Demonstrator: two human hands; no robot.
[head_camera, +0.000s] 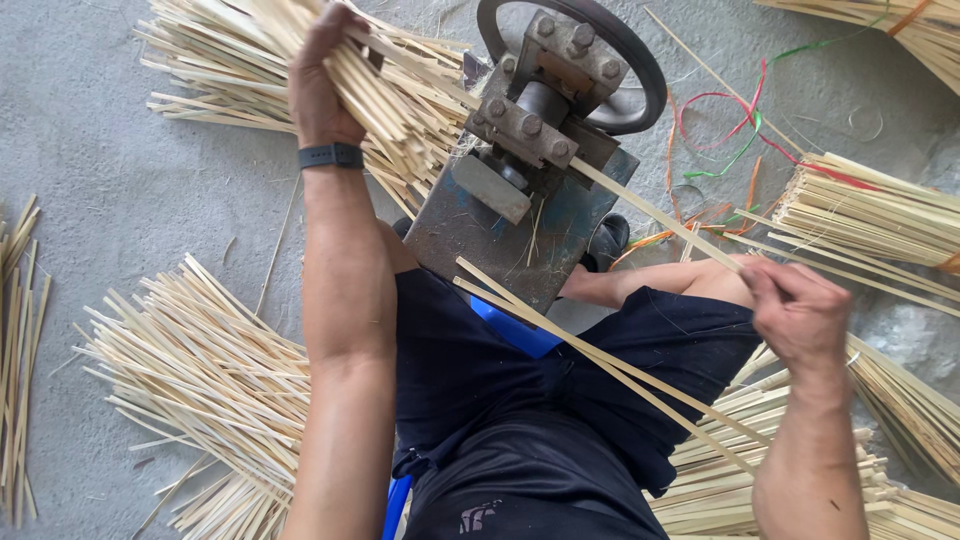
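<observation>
Our left hand (322, 80): fingers clamped round a bundle of bamboo strips (385, 85), held up just beside the metal machine (530, 150). Our right hand (795, 310): fingers pinched together on a single strip (650, 212) running slantwise to the machine. Loose strip pile (200, 380): on the floor at our left.

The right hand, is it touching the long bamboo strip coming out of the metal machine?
Touching. The head view shows the right hand pinching the long bamboo strip, which runs from the metal machine straight into its closed fingers, no gap.
</observation>
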